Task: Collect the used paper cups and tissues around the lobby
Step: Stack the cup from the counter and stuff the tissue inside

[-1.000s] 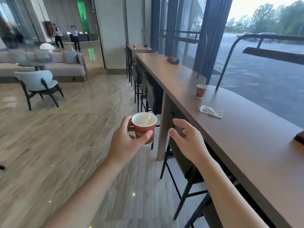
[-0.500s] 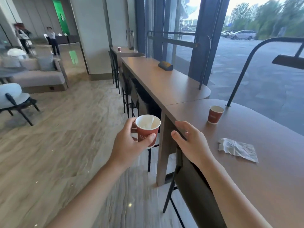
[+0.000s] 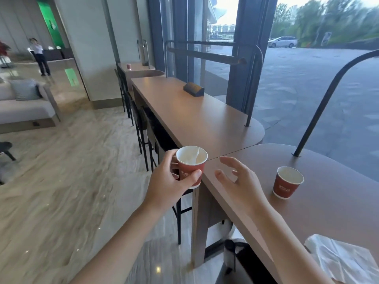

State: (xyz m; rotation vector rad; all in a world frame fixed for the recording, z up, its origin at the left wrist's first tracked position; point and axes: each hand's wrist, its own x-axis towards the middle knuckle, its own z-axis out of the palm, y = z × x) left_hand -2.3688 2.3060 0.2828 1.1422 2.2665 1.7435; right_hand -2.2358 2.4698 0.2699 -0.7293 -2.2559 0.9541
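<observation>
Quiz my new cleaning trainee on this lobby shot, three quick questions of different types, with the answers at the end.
1. True or false: the left hand grips a red paper cup, and the right hand holds nothing.
2. Where does the crumpled tissue lie? A: in the left hand. B: on the near counter. C: in the right hand.
3. How many other red cups stand unheld on counters?
Key: 1 true. 2 B. 3 two: the near cup and the far cup.
</observation>
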